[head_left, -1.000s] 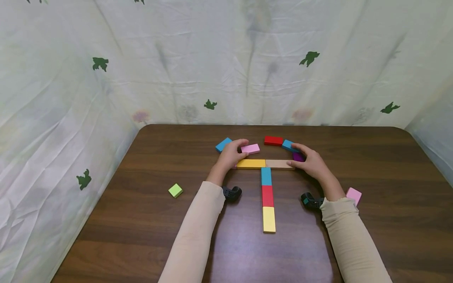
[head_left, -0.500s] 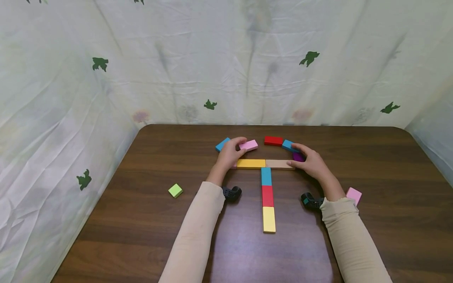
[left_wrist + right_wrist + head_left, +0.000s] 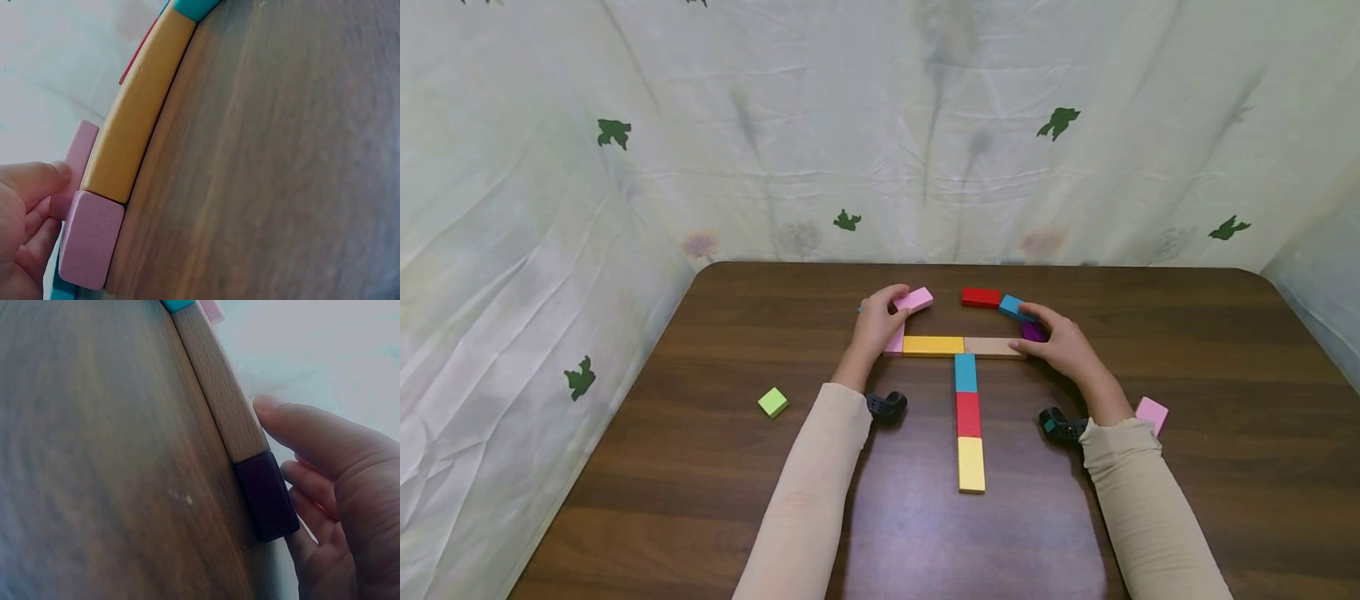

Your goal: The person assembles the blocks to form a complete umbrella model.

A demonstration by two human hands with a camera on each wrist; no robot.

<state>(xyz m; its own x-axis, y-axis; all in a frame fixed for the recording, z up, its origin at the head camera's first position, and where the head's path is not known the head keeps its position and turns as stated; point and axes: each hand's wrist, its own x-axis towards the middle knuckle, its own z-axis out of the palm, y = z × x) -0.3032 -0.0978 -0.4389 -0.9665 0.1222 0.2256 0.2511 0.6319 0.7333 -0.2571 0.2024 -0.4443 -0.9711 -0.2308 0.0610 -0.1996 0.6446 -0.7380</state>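
My left hand (image 3: 874,327) pinches a pink block (image 3: 916,300) between thumb and fingers, behind the row's left end. Under that hand a second pink block (image 3: 92,240) adjoins the yellow-orange block (image 3: 932,347), and a blue block (image 3: 62,278) is mostly hidden. A plain wooden block (image 3: 992,347) continues the row rightward to a purple block (image 3: 267,497). My right hand (image 3: 1063,343) rests around that corner, fingers loosely curved, its thumb by the wooden block and its fingertips by a blue block (image 3: 1015,307). A red block (image 3: 981,297) lies at the back, angled against the blue one.
A stem of blue (image 3: 966,372), red (image 3: 968,415) and pale yellow (image 3: 971,464) blocks runs toward me from the row. A green block (image 3: 772,402) lies left on the brown table (image 3: 700,483). Another pink block (image 3: 1152,414) sits beside my right sleeve.
My left hand has moved left and slightly back with the pink block, which is now more tilted. The pink block at the row's end shows more. My right hand stays in place.
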